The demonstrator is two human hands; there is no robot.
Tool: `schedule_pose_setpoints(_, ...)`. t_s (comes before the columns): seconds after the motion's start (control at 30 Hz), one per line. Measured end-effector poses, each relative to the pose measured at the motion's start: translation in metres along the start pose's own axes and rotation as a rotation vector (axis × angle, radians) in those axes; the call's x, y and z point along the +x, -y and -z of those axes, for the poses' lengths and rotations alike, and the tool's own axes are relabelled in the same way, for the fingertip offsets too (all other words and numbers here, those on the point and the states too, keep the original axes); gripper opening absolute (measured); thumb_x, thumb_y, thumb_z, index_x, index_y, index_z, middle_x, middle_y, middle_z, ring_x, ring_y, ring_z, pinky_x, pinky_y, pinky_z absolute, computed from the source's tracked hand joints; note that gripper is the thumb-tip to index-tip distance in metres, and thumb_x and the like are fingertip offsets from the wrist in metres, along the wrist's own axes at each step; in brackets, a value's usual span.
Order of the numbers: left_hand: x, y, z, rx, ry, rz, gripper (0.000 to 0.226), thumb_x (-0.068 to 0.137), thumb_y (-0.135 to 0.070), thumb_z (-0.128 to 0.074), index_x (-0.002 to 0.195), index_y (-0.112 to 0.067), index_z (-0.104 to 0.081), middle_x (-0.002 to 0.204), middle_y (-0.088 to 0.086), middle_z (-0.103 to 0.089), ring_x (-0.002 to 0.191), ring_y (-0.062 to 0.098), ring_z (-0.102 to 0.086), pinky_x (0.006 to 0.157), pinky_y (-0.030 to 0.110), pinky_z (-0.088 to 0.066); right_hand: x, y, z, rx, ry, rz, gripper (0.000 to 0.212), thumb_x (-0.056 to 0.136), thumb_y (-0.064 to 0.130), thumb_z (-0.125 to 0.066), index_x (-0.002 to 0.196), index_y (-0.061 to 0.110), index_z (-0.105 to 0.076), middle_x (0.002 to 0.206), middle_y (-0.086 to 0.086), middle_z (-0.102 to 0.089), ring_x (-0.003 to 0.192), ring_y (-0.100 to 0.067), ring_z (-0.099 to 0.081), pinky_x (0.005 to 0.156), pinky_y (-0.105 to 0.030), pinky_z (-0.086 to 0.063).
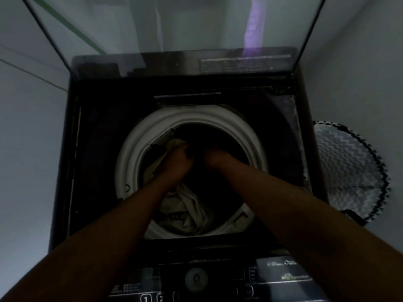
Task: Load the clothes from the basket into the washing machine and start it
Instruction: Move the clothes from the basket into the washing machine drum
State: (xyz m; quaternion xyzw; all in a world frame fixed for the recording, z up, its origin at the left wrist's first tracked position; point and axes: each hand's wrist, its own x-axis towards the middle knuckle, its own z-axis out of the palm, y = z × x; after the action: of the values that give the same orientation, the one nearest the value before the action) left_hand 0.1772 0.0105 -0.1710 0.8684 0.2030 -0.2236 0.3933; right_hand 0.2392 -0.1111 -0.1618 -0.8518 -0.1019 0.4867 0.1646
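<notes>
Two hands work inside the washing machine drum (130, 153): the left hand (177, 163) bunches pale cloth (185, 210); the right hand's (214, 156) grip is hidden. Soft and light, probably easiest grabbed by bunched folds.

Not much of the person in this shot, just two arms coming in from the near edge. Both are bare the whole way up as far as the frame goes, no sleeve or cuff anywhere. No watch, band or bracelet on either wrist that I can make out, though the light's really dim so small stuff could easily get lost. The left hand (177, 165) and right hand (214, 158) are bare too, no gloves. Can't tell about rings or nails, the fingers are mostly in shadow and a bit blurry. Forearms look slim and get wide near the camera from the lens.
</notes>
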Motion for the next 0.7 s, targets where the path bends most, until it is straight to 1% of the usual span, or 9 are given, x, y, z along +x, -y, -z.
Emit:
schedule_pose_setpoints(0.07,-0.011,-0.019,0.008,-0.066,-0.076,-0.079,0.038,0.096,-0.011,-0.053,0.134,-0.01,-0.056,0.131,0.011,-0.059,0.119,0.023,-0.056,0.09,0.013,-0.034,-0.011,0.004,0.009,-0.108,-0.069,0.015,0.07,0.092,0.054,-0.047,0.15,0.018,-0.034,0.153,-0.014,-0.035,0.136,-0.033,-0.039,0.113,-0.048,-0.034)
schedule_pose_setpoints(0.1,-0.017,-0.03,0.012,-0.097,-0.117,-0.113,0.038,0.094,-0.009,-0.054,0.132,-0.011,-0.058,0.127,0.01,-0.062,0.116,0.022,-0.058,0.09,0.014,-0.037,-0.022,0.003,0.015,-0.133,-0.126,0.03,0.059,0.095,0.048,-0.046,0.144,0.016,-0.042,0.147,-0.015,-0.042,0.13,-0.032,-0.046,0.108,-0.045,-0.04)
schedule_pose_setpoints(0.17,-0.026,-0.049,0.015,-0.151,-0.191,-0.158,0.037,0.092,-0.01,-0.055,0.127,-0.017,-0.061,0.121,0.005,-0.065,0.11,0.017,-0.061,0.096,0.023,-0.045,-0.043,-0.001,0.026,-0.038,-0.292,0.113,0.032,0.098,0.026,-0.047,0.118,0.005,-0.061,0.124,-0.02,-0.06,0.105,-0.028,-0.06,0.088,-0.031,-0.05)
schedule_pose_setpoints(0.23,-0.031,-0.073,0.012,-0.187,-0.243,-0.213,0.031,0.092,-0.014,-0.055,0.121,-0.021,-0.063,0.116,0.0,-0.067,0.104,0.013,-0.061,0.096,0.03,-0.049,-0.071,-0.009,0.045,0.152,-0.444,0.192,0.024,0.097,0.013,-0.047,0.091,0.0,-0.065,0.103,-0.019,-0.068,0.082,-0.019,-0.058,0.067,-0.02,-0.041)
schedule_pose_setpoints(0.27,-0.033,-0.088,0.008,-0.196,-0.262,-0.251,0.027,0.094,-0.017,-0.055,0.119,-0.021,-0.064,0.115,0.0,-0.067,0.103,0.013,-0.061,0.095,0.031,-0.049,-0.083,-0.014,0.056,0.226,-0.526,0.203,0.024,0.095,0.014,-0.05,0.081,0.001,-0.064,0.094,-0.013,-0.069,0.076,-0.016,-0.056,0.062,-0.02,-0.037)
schedule_pose_setpoints(0.4,-0.041,-0.153,-0.005,-0.126,-0.36,-0.453,0.021,0.097,-0.025,-0.049,0.109,-0.022,-0.065,0.105,0.001,-0.066,0.097,0.015,-0.06,0.086,0.027,-0.045,-0.122,-0.044,0.096,0.364,-0.765,0.192,0.025,0.085,0.031,-0.063,0.075,0.008,-0.065,0.077,-0.009,-0.069,0.077,-0.026,-0.068,0.06,-0.026,-0.045)
schedule_pose_setpoints(0.53,-0.049,-0.213,-0.022,-0.059,-0.426,-0.667,0.03,0.096,-0.027,-0.039,0.101,-0.017,-0.066,0.098,0.004,-0.061,0.095,0.019,-0.055,0.087,0.028,-0.04,-0.151,-0.085,0.118,0.55,-1.001,0.138,0.026,0.077,0.039,-0.063,0.063,0.017,-0.063,0.066,-0.003,-0.068,0.068,-0.021,-0.066,0.065,-0.033,-0.053)
schedule_pose_setpoints(0.63,-0.049,-0.245,-0.046,0.039,-0.415,-0.799,0.032,0.097,-0.023,-0.036,0.1,-0.014,-0.066,0.096,0.005,-0.06,0.091,0.021,-0.049,0.085,0.027,-0.035,-0.162,-0.12,0.124,0.571,-1.082,0.116,0.029,0.08,0.036,-0.059,0.059,0.016,-0.055,0.059,-0.001,-0.061,0.061,-0.022,-0.061,0.058,-0.032,-0.047)
schedule_pose_setpoints(0.7,-0.044,-0.261,-0.062,0.114,-0.409,-0.849,0.023,0.094,-0.02,-0.044,0.102,-0.015,-0.065,0.098,0.003,-0.059,0.091,0.019,-0.047,0.084,0.023,-0.032,-0.162,-0.15,0.127,0.603,-1.097,0.061,0.034,0.081,0.036,-0.06,0.056,0.016,-0.052,0.054,0.002,-0.056,0.056,-0.017,-0.057,0.055,-0.028,-0.04)
